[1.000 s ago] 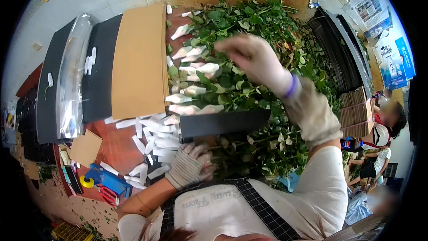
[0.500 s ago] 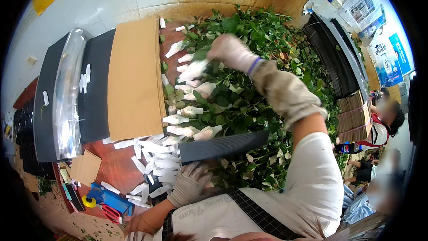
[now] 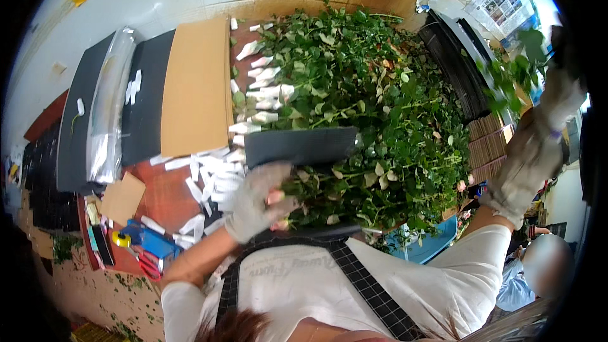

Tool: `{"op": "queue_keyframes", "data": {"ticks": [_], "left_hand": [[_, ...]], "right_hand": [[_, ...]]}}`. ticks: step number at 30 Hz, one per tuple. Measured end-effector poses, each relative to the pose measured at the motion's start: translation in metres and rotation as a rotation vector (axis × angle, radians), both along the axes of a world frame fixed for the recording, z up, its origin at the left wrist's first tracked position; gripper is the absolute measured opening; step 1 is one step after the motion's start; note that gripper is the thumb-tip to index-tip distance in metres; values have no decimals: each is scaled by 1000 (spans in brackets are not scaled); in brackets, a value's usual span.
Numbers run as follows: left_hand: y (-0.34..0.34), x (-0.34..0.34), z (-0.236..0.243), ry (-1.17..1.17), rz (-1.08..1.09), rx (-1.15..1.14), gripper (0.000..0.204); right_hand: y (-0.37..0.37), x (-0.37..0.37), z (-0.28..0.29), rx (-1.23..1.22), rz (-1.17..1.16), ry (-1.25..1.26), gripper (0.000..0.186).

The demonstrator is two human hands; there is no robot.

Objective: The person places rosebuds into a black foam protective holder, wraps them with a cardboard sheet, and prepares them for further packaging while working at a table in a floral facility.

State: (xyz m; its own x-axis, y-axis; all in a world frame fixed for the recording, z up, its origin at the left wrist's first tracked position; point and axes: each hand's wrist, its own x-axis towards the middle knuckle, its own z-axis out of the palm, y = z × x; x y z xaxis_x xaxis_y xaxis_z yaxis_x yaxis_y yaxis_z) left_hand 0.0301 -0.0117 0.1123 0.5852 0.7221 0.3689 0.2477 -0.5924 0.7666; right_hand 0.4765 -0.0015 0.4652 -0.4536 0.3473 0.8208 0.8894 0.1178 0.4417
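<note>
My left hand (image 3: pixel 253 206), in a pale glove, is at the near edge of the work surface, blurred. Its fingers are spread beside pink rose heads (image 3: pixel 277 195), and it appears to grip nothing. My right hand (image 3: pixel 565 85), gloved and smeared by motion, is raised at the far right. A leafy rose stem (image 3: pixel 520 69) hangs in the air at it, apparently in its grip. A dark ribbed panel (image 3: pixel 301 146) stands across the leafy rose pile (image 3: pixel 354 82), just beyond my left hand. Roses in white net sleeves (image 3: pixel 269 92) lie with their heads to the left.
Loose white net sleeves (image 3: pixel 221 180) lie left of my left hand. Cardboard sheets (image 3: pixel 197 88) and dark boards (image 3: pixel 149 101) cover the left side. Red scissors (image 3: pixel 149 265) lie beside a blue box (image 3: pixel 158 244). Dark stacked sheets (image 3: pixel 453 66) stand at the right; a person (image 3: pixel 519 278) is behind.
My right hand has swung from the sleeved roses out to the far right with a leafy stem. My left hand has lifted from beside the panel, its fingers spreading. The view has shifted.
</note>
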Motion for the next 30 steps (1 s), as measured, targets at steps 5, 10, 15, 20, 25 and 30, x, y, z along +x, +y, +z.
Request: {"op": "queue_keyframes", "data": {"ticks": [5, 10, 15, 20, 25, 30], "left_hand": [[14, 61, 63, -853, -324, -257, 88], [2, 81, 88, -1244, -313, -745, 79], [14, 60, 122, -1080, -44, -532, 80], [27, -6, 72, -260, 240, 68, 52], [-14, 7, -33, 456, -16, 413, 50], [-11, 5, -35, 648, -70, 438, 39]], "right_hand": [[-21, -184, -156, -884, 326, -89, 44], [-44, -199, -192, -906, 180, -78, 51], [-47, -210, -174, -781, 255, 4, 60], [-49, -190, -166, -605, 319, 103, 59], [-48, -217, -258, -901, 253, 68, 55], [-24, -230, -334, -928, 244, -19, 44]]}}
